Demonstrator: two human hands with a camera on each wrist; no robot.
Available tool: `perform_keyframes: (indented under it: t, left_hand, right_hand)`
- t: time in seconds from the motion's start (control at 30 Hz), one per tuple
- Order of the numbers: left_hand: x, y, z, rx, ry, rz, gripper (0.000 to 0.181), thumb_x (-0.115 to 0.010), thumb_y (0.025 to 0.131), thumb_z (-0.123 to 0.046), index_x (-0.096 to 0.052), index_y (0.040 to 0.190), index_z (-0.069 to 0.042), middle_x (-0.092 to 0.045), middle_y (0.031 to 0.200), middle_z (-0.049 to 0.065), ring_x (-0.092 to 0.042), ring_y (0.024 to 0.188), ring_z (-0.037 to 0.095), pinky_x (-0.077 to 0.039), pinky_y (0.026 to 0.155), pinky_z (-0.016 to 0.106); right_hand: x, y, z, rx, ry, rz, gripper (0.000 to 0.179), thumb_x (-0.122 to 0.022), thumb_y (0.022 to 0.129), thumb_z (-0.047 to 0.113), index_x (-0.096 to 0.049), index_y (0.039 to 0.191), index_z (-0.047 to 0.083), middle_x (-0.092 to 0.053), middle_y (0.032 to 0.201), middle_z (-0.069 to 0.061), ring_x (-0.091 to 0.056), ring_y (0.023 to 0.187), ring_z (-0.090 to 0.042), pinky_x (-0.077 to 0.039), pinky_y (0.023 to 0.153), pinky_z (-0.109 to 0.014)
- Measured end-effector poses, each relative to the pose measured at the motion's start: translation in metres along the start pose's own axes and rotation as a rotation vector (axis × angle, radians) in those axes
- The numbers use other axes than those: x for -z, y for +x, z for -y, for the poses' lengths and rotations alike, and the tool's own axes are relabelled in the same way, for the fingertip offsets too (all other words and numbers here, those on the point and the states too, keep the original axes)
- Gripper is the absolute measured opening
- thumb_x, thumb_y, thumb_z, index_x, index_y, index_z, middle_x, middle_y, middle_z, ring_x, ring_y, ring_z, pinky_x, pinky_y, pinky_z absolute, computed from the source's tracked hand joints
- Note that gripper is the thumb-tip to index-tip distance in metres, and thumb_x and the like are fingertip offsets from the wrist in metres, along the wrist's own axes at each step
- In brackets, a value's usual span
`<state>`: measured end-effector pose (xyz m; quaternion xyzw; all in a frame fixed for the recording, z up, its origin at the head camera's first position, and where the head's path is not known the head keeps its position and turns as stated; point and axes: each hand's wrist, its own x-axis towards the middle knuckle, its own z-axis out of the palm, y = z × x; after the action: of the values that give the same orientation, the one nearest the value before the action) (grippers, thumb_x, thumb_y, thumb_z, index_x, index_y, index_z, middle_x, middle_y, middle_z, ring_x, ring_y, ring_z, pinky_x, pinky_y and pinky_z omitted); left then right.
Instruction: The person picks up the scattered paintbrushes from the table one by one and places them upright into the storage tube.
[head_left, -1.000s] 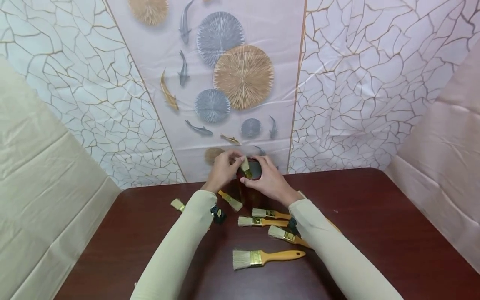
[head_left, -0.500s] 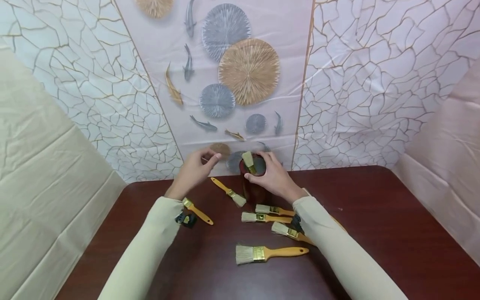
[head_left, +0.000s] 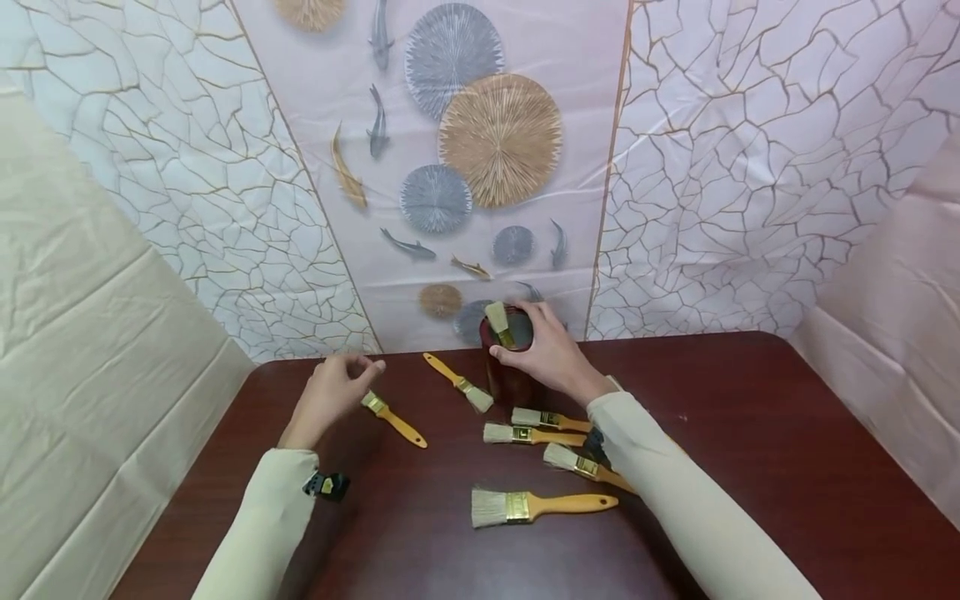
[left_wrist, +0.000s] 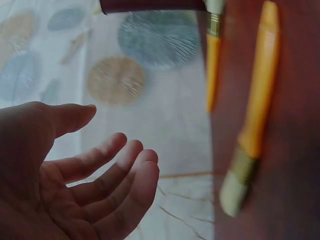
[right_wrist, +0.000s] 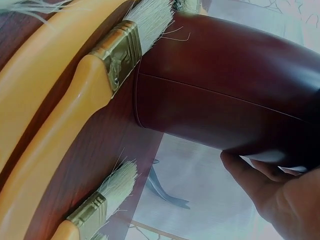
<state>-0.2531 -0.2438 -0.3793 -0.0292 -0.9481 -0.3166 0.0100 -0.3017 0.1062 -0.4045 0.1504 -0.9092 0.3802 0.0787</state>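
A dark red cylindrical cup (head_left: 507, 379) stands upright near the table's back edge, one paintbrush (head_left: 497, 320) in it with bristles up. Around the cup's rim, my right hand (head_left: 551, 354) grips with thumb and fingers; the right wrist view shows the cup's side (right_wrist: 225, 75) close by. My left hand (head_left: 330, 396) is in the air at the left, holding nothing, its fingers loosely bent in the left wrist view. Nearest to it lies a small paintbrush (head_left: 395, 421) with a yellow handle. Another paintbrush (head_left: 459, 382) lies between that one and the cup.
Several paintbrushes lie in front of the cup, among them a middle brush (head_left: 532, 436) and one partly under the right forearm (head_left: 585, 468). A wide paintbrush (head_left: 540, 507) lies nearest the front. Behind the dark red table (head_left: 750, 433) hangs a patterned cloth (head_left: 555, 50).
My left hand has let go of the paintbrush, which now stands in the cup, and has moved left and toward the front. My right hand stays on the cup.
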Motion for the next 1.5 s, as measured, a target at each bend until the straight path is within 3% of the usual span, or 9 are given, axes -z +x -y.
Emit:
perform_keyframes:
  t: [0.17,0.33,0.43,0.63,0.83,0.97,1.23,1.5]
  left_hand:
    - [-0.009,-0.010,0.019,0.073,0.041,0.018,0.047,-0.061,0.107,-0.047,-0.074,0.114,-0.002,-0.071,0.091,0.011,-0.057,0.070,0.021,-0.045,0.062,0.034]
    - [-0.017,-0.016,0.030,0.169,0.115,0.059,0.050,-0.060,0.107,-0.045,-0.071,0.079,-0.004,-0.061,0.067,0.004,-0.059,0.062,0.021,-0.045,0.062,0.035]
    - [-0.023,-0.014,0.035,0.212,0.116,0.090,0.056,-0.060,0.107,-0.045,-0.068,0.067,-0.006,-0.061,0.057,0.003,-0.063,0.055,0.019,-0.049,0.061,0.036]
    - [-0.035,-0.003,0.038,0.269,0.054,0.091,0.052,-0.065,0.104,-0.046,-0.069,0.075,-0.003,-0.067,0.061,0.007,-0.067,0.052,0.017,-0.056,0.055,0.032]
    - [-0.043,0.006,0.038,0.264,0.150,0.044,0.053,-0.070,0.100,-0.050,-0.068,0.070,-0.006,-0.064,0.056,0.007,-0.063,0.050,0.019,-0.047,0.050,0.032]
    - [-0.046,0.009,0.037,0.277,0.160,0.043,0.051,-0.073,0.098,-0.050,-0.070,0.070,-0.007,-0.064,0.056,0.006,-0.063,0.051,0.020,-0.046,0.049,0.032]
    - [-0.047,0.009,0.039,0.292,0.122,0.052,0.046,-0.076,0.097,-0.045,-0.069,0.071,-0.007,-0.065,0.057,0.005,-0.063,0.053,0.018,-0.046,0.054,0.032]
    - [-0.049,0.007,0.040,0.276,0.042,0.100,0.041,-0.080,0.095,-0.035,-0.069,0.068,-0.007,-0.069,0.060,0.005,-0.068,0.052,0.015,-0.056,0.057,0.031]
  right_hand:
    - [0.001,-0.002,0.000,-0.006,-0.004,-0.010,0.092,-0.077,0.089,0.063,-0.037,0.163,0.023,-0.043,0.150,-0.008,-0.059,0.118,-0.033,-0.052,0.094,-0.056]
    - [0.000,-0.001,0.001,0.009,0.002,-0.006,0.093,-0.076,0.089,0.064,-0.037,0.163,0.024,-0.044,0.148,-0.009,-0.060,0.115,-0.032,-0.053,0.094,-0.054]
    - [-0.001,-0.001,0.001,0.000,0.001,-0.001,0.093,-0.076,0.089,0.064,-0.037,0.163,0.024,-0.044,0.148,-0.008,-0.060,0.115,-0.031,-0.053,0.094,-0.054]
    - [-0.002,-0.001,0.003,-0.007,0.008,0.000,0.093,-0.076,0.088,0.066,-0.037,0.163,0.026,-0.043,0.150,-0.008,-0.061,0.116,-0.034,-0.054,0.093,-0.055]
    - [-0.001,0.000,0.004,0.000,0.003,-0.017,0.093,-0.077,0.087,0.065,-0.039,0.162,0.025,-0.044,0.149,-0.007,-0.062,0.115,-0.034,-0.054,0.092,-0.055]
    - [-0.001,-0.001,0.002,-0.007,-0.004,-0.013,0.093,-0.077,0.088,0.064,-0.038,0.162,0.024,-0.043,0.149,-0.008,-0.061,0.116,-0.034,-0.054,0.093,-0.054]
    - [0.001,-0.003,-0.001,-0.015,0.002,-0.019,0.090,-0.079,0.089,0.059,-0.038,0.162,0.026,-0.043,0.149,-0.007,-0.062,0.114,-0.034,-0.054,0.092,-0.055]
    - [0.000,-0.002,0.000,0.000,-0.010,-0.011,0.093,-0.076,0.088,0.064,-0.038,0.163,0.023,-0.044,0.149,-0.008,-0.060,0.115,-0.031,-0.054,0.094,-0.054]
